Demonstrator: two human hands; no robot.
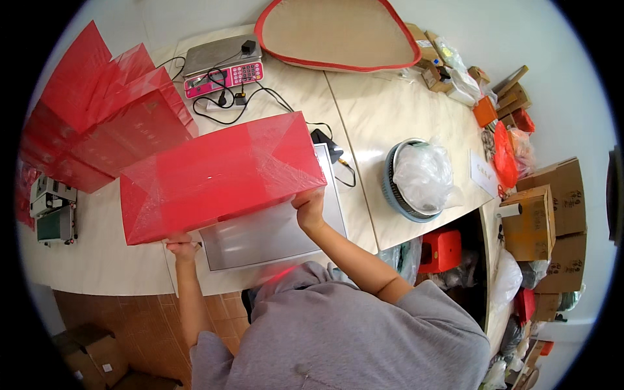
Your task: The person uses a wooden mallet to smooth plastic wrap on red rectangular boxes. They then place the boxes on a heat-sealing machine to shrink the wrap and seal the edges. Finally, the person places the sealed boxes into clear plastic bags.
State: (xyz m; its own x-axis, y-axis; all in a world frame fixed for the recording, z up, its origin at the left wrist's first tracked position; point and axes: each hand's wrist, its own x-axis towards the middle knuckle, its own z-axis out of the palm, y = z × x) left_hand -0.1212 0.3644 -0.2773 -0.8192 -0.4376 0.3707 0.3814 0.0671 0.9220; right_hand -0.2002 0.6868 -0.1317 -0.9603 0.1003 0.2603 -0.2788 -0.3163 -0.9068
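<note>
- The left hand (182, 247) pinches the near edge of a red box (221, 179); the right hand (309, 209) grips its right corner, fingertips hidden.
- Glossy and creased, taped clear at the ends, the box is over a table (123, 263), partly covering a grey panel (266, 240).
- A blue basin (390, 186) holds clear plastic (422, 175).

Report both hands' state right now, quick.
Left hand: closed, holding the red box near its lower left end; fingertips hidden.
Right hand: closed, holding the same box near its lower right corner; fingertips hidden.
</note>
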